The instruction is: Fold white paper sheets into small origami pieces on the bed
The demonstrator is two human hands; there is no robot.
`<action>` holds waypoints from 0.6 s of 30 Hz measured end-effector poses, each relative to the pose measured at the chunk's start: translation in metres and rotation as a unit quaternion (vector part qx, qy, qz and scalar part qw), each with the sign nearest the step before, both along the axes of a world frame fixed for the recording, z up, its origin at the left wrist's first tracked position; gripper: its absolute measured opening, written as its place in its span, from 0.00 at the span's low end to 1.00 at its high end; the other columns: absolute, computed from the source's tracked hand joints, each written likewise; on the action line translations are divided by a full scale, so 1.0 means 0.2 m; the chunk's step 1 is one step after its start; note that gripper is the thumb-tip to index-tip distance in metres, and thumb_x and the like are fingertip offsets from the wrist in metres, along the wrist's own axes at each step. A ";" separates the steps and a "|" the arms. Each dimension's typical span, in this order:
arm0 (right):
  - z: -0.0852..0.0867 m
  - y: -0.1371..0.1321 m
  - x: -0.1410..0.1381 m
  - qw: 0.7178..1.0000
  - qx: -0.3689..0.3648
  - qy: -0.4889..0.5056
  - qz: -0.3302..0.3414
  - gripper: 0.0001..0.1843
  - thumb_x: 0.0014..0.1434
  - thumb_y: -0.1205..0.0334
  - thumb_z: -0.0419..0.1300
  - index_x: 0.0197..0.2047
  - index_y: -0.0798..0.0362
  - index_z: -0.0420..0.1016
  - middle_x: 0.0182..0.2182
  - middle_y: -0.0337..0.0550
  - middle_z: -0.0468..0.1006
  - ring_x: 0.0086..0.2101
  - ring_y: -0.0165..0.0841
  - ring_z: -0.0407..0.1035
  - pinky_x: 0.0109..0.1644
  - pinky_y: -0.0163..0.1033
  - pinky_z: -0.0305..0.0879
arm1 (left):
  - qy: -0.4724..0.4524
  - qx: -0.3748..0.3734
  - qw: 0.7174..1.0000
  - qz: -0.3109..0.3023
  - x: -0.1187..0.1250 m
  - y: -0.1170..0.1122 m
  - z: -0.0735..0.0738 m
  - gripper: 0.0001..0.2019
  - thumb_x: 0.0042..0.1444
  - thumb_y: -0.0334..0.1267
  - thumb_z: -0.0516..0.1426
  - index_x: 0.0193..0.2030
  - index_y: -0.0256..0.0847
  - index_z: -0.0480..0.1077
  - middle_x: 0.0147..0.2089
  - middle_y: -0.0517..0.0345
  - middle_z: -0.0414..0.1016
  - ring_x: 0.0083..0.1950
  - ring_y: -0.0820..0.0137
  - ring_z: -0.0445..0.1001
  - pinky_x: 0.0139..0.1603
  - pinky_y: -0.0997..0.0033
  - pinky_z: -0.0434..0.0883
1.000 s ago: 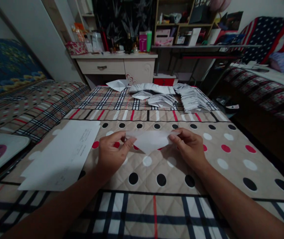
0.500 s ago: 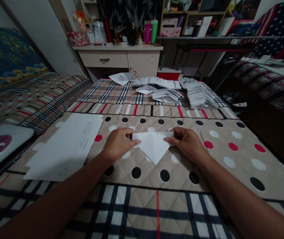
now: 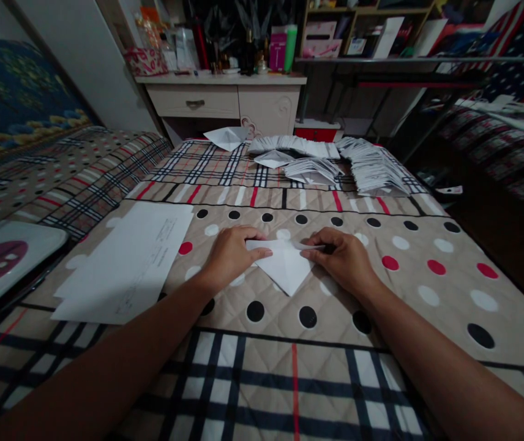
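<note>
A folded sheet of white paper (image 3: 287,272) lies on the dotted bedspread, its pointed end toward me and its straight edge away. My left hand (image 3: 232,254) pinches the left end of that far edge between thumb and fingers. At the right end, my right hand (image 3: 342,254) grips the paper the same way, and the edge there is lifted and bent. To the left lies a stack of flat paper sheets (image 3: 128,263), the top one with some print on it.
Farther up the bed stand rows of folded paper pieces (image 3: 374,168), a smaller bunch of them (image 3: 312,171) and a loose folded sheet (image 3: 228,138). A white board with a purple shape (image 3: 9,263) is at the left. Behind the bed is a white dresser (image 3: 193,101).
Both hands have curled in on the paper's far edge. My left thumb has slid toward the middle, and the right flap now stands up a little. The view has shifted slightly.
</note>
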State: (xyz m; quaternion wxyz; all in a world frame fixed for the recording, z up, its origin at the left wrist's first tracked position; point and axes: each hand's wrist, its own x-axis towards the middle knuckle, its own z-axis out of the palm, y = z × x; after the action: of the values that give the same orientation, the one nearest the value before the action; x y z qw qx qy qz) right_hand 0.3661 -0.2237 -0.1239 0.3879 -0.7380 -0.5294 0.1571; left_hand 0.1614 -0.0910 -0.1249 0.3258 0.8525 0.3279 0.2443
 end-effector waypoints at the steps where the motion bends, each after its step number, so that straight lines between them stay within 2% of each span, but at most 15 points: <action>1: 0.00 0.00 0.00 1.000 0.010 0.023 0.009 0.05 0.51 0.59 0.67 0.32 0.50 0.78 0.31 0.40 0.80 0.32 0.34 0.72 0.34 0.37 0.65 | -0.006 0.005 1.000 -0.010 0.00 0.00 0.00 0.08 0.48 0.37 0.67 0.36 0.40 0.78 0.39 0.57 0.80 0.40 0.67 0.77 0.42 0.67 0.70; 5: 0.01 -0.01 0.01 0.995 0.055 0.059 0.052 0.00 0.50 0.65 0.65 0.29 0.52 0.79 0.30 0.41 0.78 0.33 0.34 0.72 0.38 0.39 0.68 | 0.002 0.086 0.995 -0.051 -0.04 -0.01 0.03 0.01 0.52 0.34 0.65 0.32 0.42 0.77 0.35 0.60 0.78 0.38 0.69 0.75 0.46 0.65 0.66; 10: 0.03 -0.03 0.02 0.992 0.083 0.035 0.091 0.11 0.48 0.74 0.61 0.30 0.50 0.81 0.32 0.41 0.79 0.36 0.35 0.73 0.43 0.42 0.68 | 0.038 0.217 0.970 -0.104 -0.08 -0.02 0.04 0.03 0.56 0.34 0.62 0.33 0.45 0.78 0.33 0.60 0.78 0.40 0.68 0.73 0.48 0.61 0.61; 18: 0.03 -0.05 0.02 0.987 0.115 -0.034 0.108 0.15 0.49 0.78 0.59 0.30 0.49 0.83 0.32 0.42 0.78 0.36 0.35 0.73 0.43 0.42 0.69 | 0.044 0.319 0.935 -0.148 -0.12 -0.02 0.05 0.07 0.59 0.31 0.59 0.35 0.45 0.79 0.32 0.59 0.76 0.37 0.68 0.70 0.44 0.62 0.59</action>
State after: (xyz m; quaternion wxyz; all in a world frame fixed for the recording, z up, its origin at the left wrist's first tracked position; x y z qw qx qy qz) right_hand 0.3692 -0.2342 -0.1186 0.4327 -0.6317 -0.6335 0.1108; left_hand 0.1373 -0.0959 -0.1147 0.0551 0.9603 0.1167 0.2475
